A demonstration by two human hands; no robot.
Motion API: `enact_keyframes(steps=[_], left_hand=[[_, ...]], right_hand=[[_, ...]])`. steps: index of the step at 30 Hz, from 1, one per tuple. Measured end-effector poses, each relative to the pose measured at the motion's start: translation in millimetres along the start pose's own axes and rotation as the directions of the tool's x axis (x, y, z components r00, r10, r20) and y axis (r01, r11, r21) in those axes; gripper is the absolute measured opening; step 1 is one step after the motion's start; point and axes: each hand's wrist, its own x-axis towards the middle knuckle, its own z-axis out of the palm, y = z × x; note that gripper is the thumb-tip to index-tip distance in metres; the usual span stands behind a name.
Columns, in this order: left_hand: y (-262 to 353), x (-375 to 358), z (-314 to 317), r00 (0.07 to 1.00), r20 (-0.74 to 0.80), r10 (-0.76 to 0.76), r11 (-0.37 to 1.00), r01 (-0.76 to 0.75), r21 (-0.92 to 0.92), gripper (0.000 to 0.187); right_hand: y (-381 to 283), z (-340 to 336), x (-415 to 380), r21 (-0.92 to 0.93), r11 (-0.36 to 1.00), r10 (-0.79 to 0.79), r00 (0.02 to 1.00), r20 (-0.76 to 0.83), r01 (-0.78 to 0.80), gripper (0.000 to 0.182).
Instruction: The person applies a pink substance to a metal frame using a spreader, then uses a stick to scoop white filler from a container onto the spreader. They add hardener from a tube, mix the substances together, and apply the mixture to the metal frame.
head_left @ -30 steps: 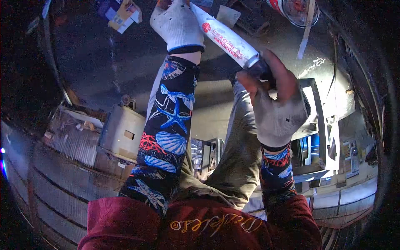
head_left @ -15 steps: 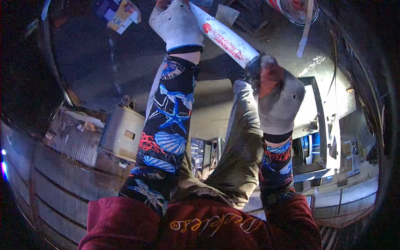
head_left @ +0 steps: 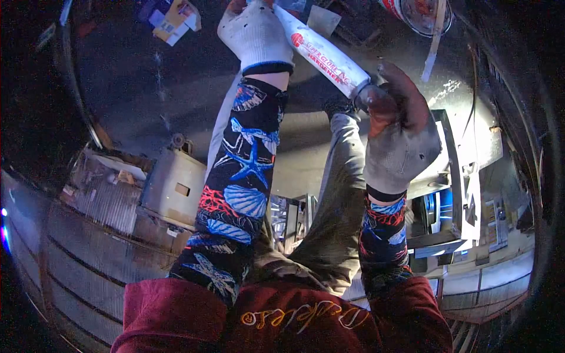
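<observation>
A white tube with red lettering that reads "HARDENER" [head_left: 322, 54] slants between my two gloved hands. My left hand [head_left: 253, 32], in a white glove with darker fingertips, is closed around the tube's upper-left end; its fingers are partly cut off by the top edge of the view. At the lower-right end, my right hand [head_left: 400, 120] pinches the tube's dark cap or neck between thumb and fingers. Dirty reddish-brown fingertips show on the right glove. Whether the cap is separate from the tube cannot be made out.
A round clear container with red on it [head_left: 419, 15] is at the top right, with a pale strip [head_left: 434, 44] across it. Papers or a small box [head_left: 173, 22] lie at the upper left. A dark-framed object [head_left: 450, 176] stands beyond my right forearm.
My right hand has turned at the tube's end, and its fingers are more raised and spread. The tube and my left hand have shifted slightly right.
</observation>
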Motion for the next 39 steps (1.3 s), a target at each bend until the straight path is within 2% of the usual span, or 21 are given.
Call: enact_keyframes(steps=[1,2,3,4,5,6,8,9,11,14,18,20,22,24,26,30,32,34,36,38,39], left_hand=[[0,0,0,1.000,-0.001,0.002,1.000,-0.002,0.000,0.022],[4,-1,0,1.000,0.000,-0.008,1.000,0.008,0.020,0.022],[6,-1,0,1.000,0.000,-0.019,0.999,0.019,0.042,0.023],[6,0,-2,1.000,-0.002,-0.017,0.999,0.018,0.041,0.023],[6,2,-2,1.000,-0.004,-0.007,0.999,0.007,0.044,0.022],[6,3,-3,1.000,-0.007,0.004,0.999,-0.003,0.047,0.022],[6,4,-4,1.000,-0.008,0.009,0.998,-0.009,0.057,0.021],[7,3,-4,1.000,-0.009,0.013,0.997,-0.012,0.070,0.021],[11,1,-2,1.000,-0.005,0.013,0.997,-0.012,0.078,0.021],[14,1,-2,0.999,0.011,0.041,0.994,-0.042,0.096,0.020],[16,4,-4,0.998,-0.001,0.067,0.993,-0.067,0.096,0.020],[17,4,-5,0.998,0.035,0.051,0.997,-0.053,0.065,0.021],[17,1,-4,0.997,0.073,0.034,0.999,-0.037,0.034,0.022],[16,-3,1,0.999,0.007,0.054,0.997,-0.054,0.059,0.025],[9,2,-2,0.999,-0.003,0.032,0.998,-0.032,0.048,0.026],[7,3,-4,1.000,-0.008,0.018,0.997,-0.017,0.077,0.027],[4,1,-1,1.000,-0.024,-0.005,0.999,0.006,0.048,0.027],[4,1,-1,0.999,-0.040,-0.027,0.999,0.028,0.020,0.027],[5,2,-3,1.000,0.013,-0.020,0.998,0.019,0.062,0.027],[7,0,-4,0.999,0.038,-0.018,0.996,0.015,0.085,0.026],[9,-1,-4,0.998,0.063,-0.014,0.994,0.007,0.108,0.025]], right_hand=[[-4,0,-1,0.287,0.955,0.075,0.997,0.028,-0.079,0.041],[-8,1,-1,0.547,0.822,0.136,0.988,0.077,-0.156,0.045],[-19,-6,0,0.549,0.821,0.135,0.988,0.078,-0.156,0.045],[-34,-17,4,0.246,0.946,0.162,0.967,0.197,-0.209,0.046],[-42,-23,7,-0.084,0.975,0.223,0.929,0.296,-0.207,0.047],[-39,-22,4,-0.084,0.975,0.221,0.929,0.298,-0.205,0.047],[-24,-18,-3,-0.201,0.978,-0.016,0.975,0.220,0.061,0.047],[-19,-16,-3,-0.203,0.977,-0.015,0.975,0.222,0.062,0.047],[-14,-15,-3,-0.274,0.943,-0.131,0.968,0.213,0.188,0.046],[-17,-13,0,-0.228,0.969,-0.053,0.978,0.203,0.099,0.044],[-13,-12,3,-0.251,0.954,-0.102,0.966,0.236,0.162,0.045],[-10,-12,3,-0.108,0.988,-0.084,0.965,0.250,0.114,0.036],[-11,-16,3,-0.170,0.982,-0.035,0.959,0.280,0.085,0.031],[-12,-18,3,-0.232,0.971,0.013,0.952,0.307,0.062,0.026],[-10,-19,3,-0.137,0.983,0.163,0.925,0.344,-0.122,0.018],[34,-19,-19,-0.229,0.971,0.173,0.869,0.463,-0.071,0.015],[44,-15,-22,0.011,0.941,0.297,0.838,0.458,-0.340,0.019],[42,-15,-21,-0.018,0.962,0.257,0.877,0.405,-0.274,0.022],[34,-13,-15,-0.053,0.976,0.216,0.912,0.350,-0.211,0.024],[14,-9,-1,0.009,0.999,0.043,0.990,0.133,-0.044,0.031],[4,-11,-1,0.099,0.990,0.081,0.985,0.155,-0.098,0.031]])
